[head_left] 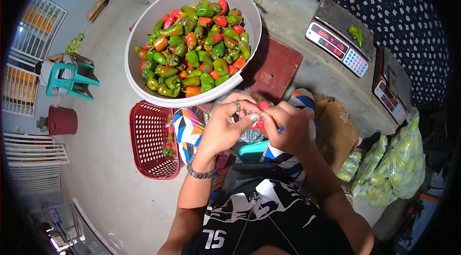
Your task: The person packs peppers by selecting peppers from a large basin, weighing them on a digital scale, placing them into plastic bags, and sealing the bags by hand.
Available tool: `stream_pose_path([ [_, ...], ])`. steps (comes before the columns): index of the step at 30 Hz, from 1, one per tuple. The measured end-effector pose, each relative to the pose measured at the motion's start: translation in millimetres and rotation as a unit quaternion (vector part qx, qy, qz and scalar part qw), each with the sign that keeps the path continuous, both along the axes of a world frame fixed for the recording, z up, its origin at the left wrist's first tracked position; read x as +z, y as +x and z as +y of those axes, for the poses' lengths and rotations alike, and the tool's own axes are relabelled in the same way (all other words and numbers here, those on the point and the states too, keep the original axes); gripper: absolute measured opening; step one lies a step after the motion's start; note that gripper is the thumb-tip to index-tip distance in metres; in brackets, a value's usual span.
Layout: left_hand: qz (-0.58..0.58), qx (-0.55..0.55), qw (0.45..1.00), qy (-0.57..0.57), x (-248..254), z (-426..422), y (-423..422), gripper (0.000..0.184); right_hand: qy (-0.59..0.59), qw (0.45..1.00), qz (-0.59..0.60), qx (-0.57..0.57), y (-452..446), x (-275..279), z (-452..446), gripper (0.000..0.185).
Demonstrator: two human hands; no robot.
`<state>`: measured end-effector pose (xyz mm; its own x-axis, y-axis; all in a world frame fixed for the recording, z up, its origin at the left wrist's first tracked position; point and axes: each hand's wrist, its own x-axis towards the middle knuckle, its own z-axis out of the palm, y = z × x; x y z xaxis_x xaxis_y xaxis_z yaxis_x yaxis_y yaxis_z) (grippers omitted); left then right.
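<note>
A grey concrete floor (103, 139) spreads around a big tub (146, 22) of peppers (192, 58), with a scale (336, 46) off to the right. Near the tub, a see-through plastic bag (251, 135) with something red (258, 125) at it is between the two hands. The left hand (224, 123) and right hand (289, 127) pinch the plastic between thumbs and fingers. It looks light, limp and probably slippery, thin enough to tear; the gathered part seems the safest hold
</note>
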<state>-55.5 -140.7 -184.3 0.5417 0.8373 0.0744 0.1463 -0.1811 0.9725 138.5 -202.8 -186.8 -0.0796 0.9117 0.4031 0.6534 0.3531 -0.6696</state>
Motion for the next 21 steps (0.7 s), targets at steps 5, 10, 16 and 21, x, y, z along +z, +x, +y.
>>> stream_pose_path([
  [5,-0.079,-0.066,0.989,-0.107,-32.1,7.4,-4.0,0.014,-0.14,0.982,0.124,-0.039,1.7,10.0,-1.4,0.016],
  [10,-0.125,-0.137,0.958,-0.221,-34.9,16.4,-8.5,0.014,0.036,0.956,-0.181,0.23,31.6,6.6,14.7,0.058],
  [16,-0.045,-0.073,0.974,-0.209,-25.5,12.2,-3.1,0.012,0.075,0.923,-0.273,0.262,36.8,2.9,27.9,0.034],
  [21,0.017,-0.018,0.994,0.105,-28.7,2.0,3.7,0.02,-0.296,0.927,0.108,0.205,32.7,-28.2,32.1,0.013],
])
